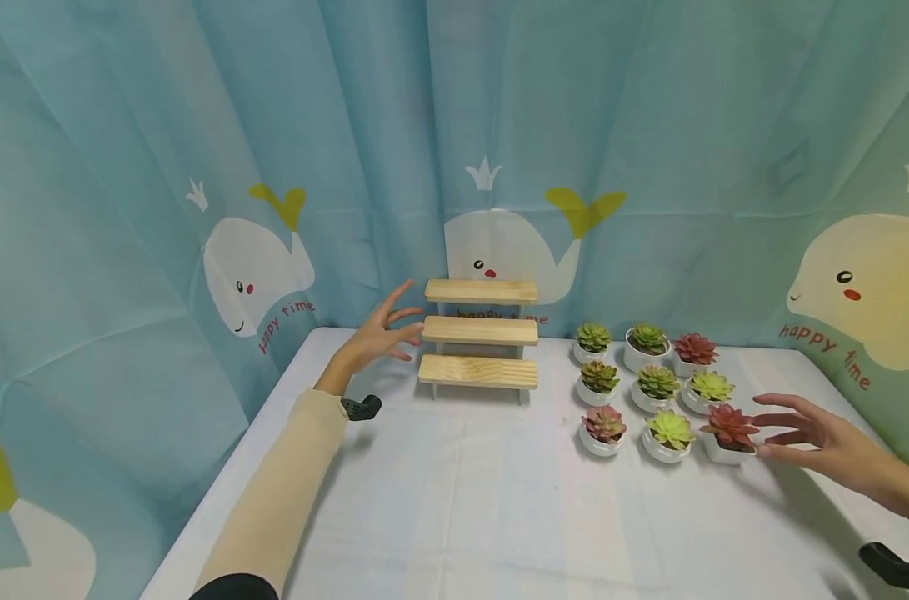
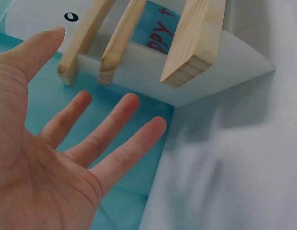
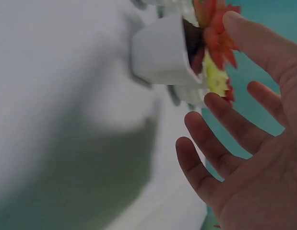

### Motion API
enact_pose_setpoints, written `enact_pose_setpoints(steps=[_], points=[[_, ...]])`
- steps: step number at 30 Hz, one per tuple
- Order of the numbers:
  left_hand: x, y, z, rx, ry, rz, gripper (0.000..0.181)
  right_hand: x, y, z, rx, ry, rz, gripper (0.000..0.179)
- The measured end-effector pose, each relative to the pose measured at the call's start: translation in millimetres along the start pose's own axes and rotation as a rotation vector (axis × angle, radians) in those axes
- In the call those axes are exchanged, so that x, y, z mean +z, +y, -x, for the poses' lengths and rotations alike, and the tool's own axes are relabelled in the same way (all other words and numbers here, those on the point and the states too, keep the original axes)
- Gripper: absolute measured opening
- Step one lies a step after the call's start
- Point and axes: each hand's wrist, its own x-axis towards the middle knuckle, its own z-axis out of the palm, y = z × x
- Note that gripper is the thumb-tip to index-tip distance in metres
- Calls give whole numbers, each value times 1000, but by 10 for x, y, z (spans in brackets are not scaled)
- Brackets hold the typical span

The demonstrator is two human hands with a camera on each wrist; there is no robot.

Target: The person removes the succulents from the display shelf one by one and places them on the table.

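Observation:
A three-tier wooden display stand [image 1: 478,331] stands at the back of the table. My left hand [image 1: 367,343] hovers just left of it, fingers spread and holding nothing. In the left wrist view, the palm [image 2: 57,177] faces the ends of the wooden steps [image 2: 198,48], with a gap between. On the right, my right hand [image 1: 829,442] reaches beside a red succulent [image 1: 730,423] in an angular white pot [image 1: 726,452]. Its fingers are apart and loosely bent. The right wrist view has the thumb overlapping the red leaves [image 3: 218,40]; whether it touches them I cannot tell.
Several other potted succulents stand in rows, among them a lime one [image 1: 669,429], a pink one [image 1: 604,423] and a red one [image 1: 696,348] at the back. A blue whale-print curtain [image 1: 394,125] surrounds the white-covered table [image 1: 499,492].

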Motion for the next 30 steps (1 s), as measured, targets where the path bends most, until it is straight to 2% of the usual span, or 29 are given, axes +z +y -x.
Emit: enact_pose_setpoints(steps=[5,9,12,18,21,25,30], points=[[-75,58,78,14,24,-39,84,-86,-31,-67,-67,5,-12,64],[-115,107,127,36,42,-102,84,-122,-77,-126,-55,3,-12,63],[-123,142,167,64,53,-162,84,-128,-127,-164,-50,25,40,61],[-97,217,294,130,112,-365,82,-121,-250,-249,-63,120,175,61],[-83,253,369,135,149,-459,81,-111,-338,-308,-49,154,208,65],[-59,277,440,126,188,-546,80,-90,-460,-376,-40,172,239,71],[-35,268,496,184,236,-654,80,-53,-580,-501,-55,172,297,74]])
